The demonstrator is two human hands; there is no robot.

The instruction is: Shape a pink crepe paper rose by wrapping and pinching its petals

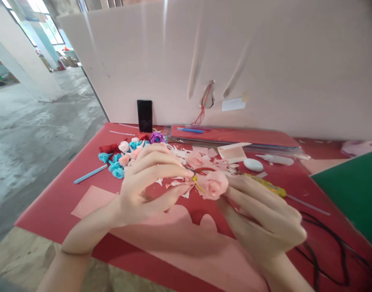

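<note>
A pink paper rose [214,185] is held above the middle of the red table, its bloom toward the right. My right hand [259,211] grips the bloom from the right side. Thumb and fingers of my left hand [152,178] close on the base end of the rose, where a small yellow-green piece [195,178] shows. Pink paper scraps [201,158] lie behind and below both hands. A large cut pink sheet [186,239] spreads under the hands toward the near edge.
Blue, white, red and purple flowers [117,172] sit at the back left beside a blue pen [90,174]. A black phone [145,116] leans on the board. At the right are a yellow glue gun [266,185], a black cable [341,247] and a green sheet [353,194].
</note>
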